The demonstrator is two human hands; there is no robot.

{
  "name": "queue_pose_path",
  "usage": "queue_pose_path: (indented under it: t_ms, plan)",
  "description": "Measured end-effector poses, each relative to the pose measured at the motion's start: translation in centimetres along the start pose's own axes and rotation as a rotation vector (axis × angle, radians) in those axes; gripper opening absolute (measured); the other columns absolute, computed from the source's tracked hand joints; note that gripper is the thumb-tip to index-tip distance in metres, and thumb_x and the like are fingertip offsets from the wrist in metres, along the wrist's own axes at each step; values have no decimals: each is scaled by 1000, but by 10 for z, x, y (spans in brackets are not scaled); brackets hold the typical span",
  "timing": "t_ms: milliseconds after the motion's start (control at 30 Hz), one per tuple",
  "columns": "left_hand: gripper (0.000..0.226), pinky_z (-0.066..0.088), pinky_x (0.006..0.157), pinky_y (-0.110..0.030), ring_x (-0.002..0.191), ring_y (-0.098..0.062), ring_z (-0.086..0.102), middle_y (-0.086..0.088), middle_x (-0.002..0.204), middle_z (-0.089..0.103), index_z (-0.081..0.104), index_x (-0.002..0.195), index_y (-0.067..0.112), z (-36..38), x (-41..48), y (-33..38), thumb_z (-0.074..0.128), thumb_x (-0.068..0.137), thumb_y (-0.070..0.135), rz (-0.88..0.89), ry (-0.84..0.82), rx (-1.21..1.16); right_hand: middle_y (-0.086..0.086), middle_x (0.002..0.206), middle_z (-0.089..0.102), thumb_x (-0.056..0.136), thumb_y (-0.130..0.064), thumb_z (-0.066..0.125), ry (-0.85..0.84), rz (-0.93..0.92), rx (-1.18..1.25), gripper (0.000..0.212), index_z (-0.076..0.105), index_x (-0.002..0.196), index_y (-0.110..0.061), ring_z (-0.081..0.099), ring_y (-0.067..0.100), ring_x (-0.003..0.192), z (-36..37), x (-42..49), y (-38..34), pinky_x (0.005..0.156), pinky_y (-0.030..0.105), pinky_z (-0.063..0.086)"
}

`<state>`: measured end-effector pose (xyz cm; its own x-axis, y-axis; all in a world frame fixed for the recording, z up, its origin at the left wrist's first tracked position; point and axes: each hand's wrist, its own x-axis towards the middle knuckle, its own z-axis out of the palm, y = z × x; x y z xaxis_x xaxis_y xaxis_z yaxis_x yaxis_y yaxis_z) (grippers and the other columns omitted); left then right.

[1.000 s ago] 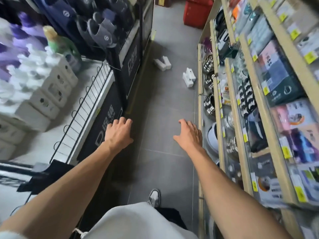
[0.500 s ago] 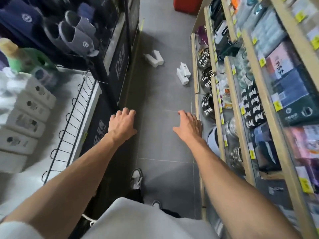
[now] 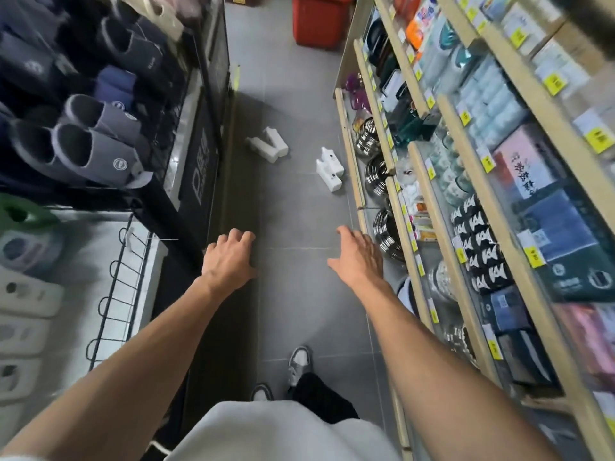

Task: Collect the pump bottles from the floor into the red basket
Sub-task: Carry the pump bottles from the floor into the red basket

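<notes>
Head view: both hands empty, left hand [image 3: 229, 259] loosely curled, right hand [image 3: 357, 256] spread wide, well short of the red basket [image 3: 319, 23]. Two pairs of white pump bottles [image 3: 268, 145] [image 3: 329, 168] lying on the floor [image 3: 299, 211] between hands and basket. Best to step closer, crouch, grip each bottle round its body.

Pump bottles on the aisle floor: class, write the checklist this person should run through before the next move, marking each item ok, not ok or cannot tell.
1. Left hand free: ok, open and holding nothing.
2. Right hand free: ok, open and holding nothing.
3. Bottles located: ok, left pair and right pair lie ahead on the floor.
4. Bottles within reach: not ok, both pairs lie well beyond the hands.
5. Path clear: ok, bare floor up to them.
6. Basket ready: cannot tell, its top is cut off.
</notes>
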<state>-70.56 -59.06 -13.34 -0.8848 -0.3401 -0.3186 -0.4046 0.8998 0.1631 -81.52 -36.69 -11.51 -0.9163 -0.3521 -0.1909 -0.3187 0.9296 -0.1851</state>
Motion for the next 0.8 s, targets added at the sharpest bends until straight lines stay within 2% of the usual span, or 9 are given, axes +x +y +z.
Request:
queue_pose_path:
  t_ms: [200,467,800]
  plan:
    - [81,43,100,-43,123,-31,49,-5,137,45,38,147,24,-25,95,24,80,80,39,34,21,3,5,134,56,84,-31,76,8,19,9,63,46,138,-24,51,27,125,-10,91,14,100,39,42]
    - [81,44,101,-43,123,-30,48,-5,137,45,39,145,24,-61,214,50,81,78,39,-8,-8,33,8,136,56,83,-33,78,-16,5,19,66,45,140,-21,51,29,127,-36,224,37,103,40,42]
    - [84,45,103,-45,125,-31,49,-6,139,46,38,147,24,-90,326,60,83,77,43,-15,-38,37,5,138,54,84,-31,78,-66,12,28,65,44,139,-22,50,27,126,-48,340,45,103,41,43]
